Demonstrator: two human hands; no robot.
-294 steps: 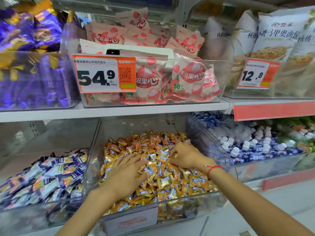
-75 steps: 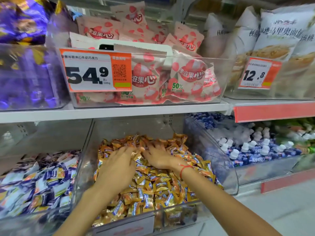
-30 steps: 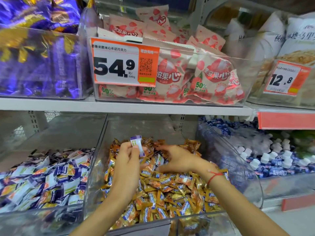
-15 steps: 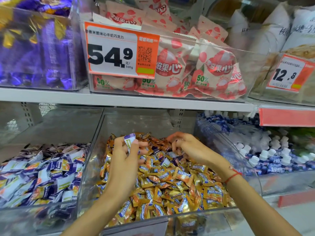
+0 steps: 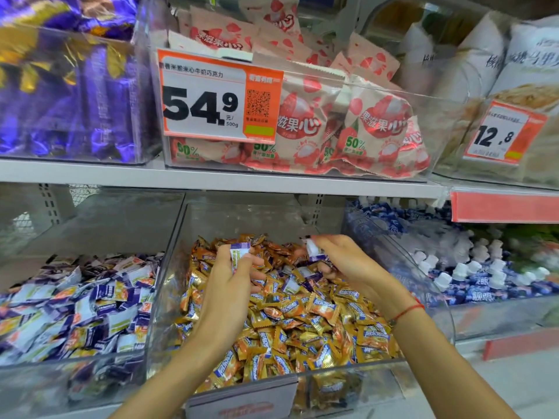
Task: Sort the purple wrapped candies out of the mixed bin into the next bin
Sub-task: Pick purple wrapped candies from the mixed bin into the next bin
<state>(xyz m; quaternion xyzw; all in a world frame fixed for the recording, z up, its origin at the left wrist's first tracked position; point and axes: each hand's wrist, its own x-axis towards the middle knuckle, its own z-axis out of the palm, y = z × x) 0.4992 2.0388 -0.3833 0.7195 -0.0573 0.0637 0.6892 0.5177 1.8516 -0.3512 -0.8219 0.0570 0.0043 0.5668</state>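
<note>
A clear mixed bin (image 5: 169, 267) on the lower shelf holds a heap of orange-gold wrapped candies (image 5: 302, 316), with a few purple-white ones among them near the middle. My left hand (image 5: 230, 285) is raised over the heap and pinches one purple wrapped candy (image 5: 239, 252) between thumb and fingers. My right hand (image 5: 348, 264) hovers over the back right of the heap and pinches a second purple wrapped candy (image 5: 313, 249). To the left stands the neighbouring bin (image 5: 90, 362), filled with purple-white candies (image 5: 84, 300).
To the right, a curved clear bin (image 5: 496, 316) holds blue and white bottle-shaped sweets. The shelf board (image 5: 211, 181) above carries bins of pink packets, purple foil sweets and white bags, with orange price tags. A label holder (image 5: 242, 400) fronts the mixed bin.
My right hand has lifted off the heap and now pinches a purple candy. My left hand keeps its candy and has stayed above the bin. The view has tilted slightly.
</note>
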